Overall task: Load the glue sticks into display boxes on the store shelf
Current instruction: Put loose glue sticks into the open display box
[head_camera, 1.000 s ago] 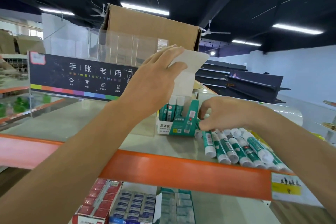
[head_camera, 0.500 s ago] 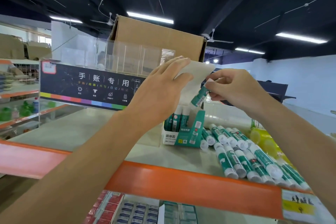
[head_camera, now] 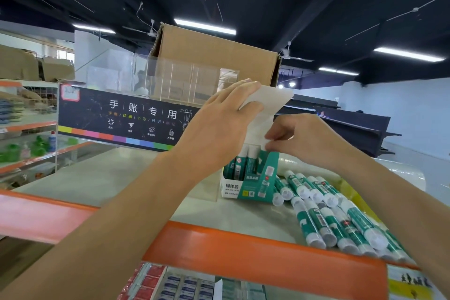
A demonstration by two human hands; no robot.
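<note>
Left grip (head_camera: 219, 124): fingers nearly straight, pressing white flap (head_camera: 272, 102) back.
Right grip (head_camera: 299, 139): fingertips pinched together; contents cannot be told.
Display box (head_camera: 246, 185): directly under both grips.
Glue sticks (head_camera: 328, 214): loose, below right grip, on shelf (head_camera: 121, 178).

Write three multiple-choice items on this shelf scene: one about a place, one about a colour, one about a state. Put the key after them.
1. Where do the loose glue sticks lie?
A. On the shelf, right of the display box
B. Inside a plastic basket
C. On the floor

2. What colour is the shelf's front strip?
A. Blue
B. Orange
C. Yellow

3. How is the display box's lid flap?
A. Shut flat
B. Torn off
C. Raised, with the left hand against it

Key: 1 A, the sticks lie side by side next to the box; 2 B, the strip is plainly orange; 3 C, straight fingers press on the upright flap.
</note>
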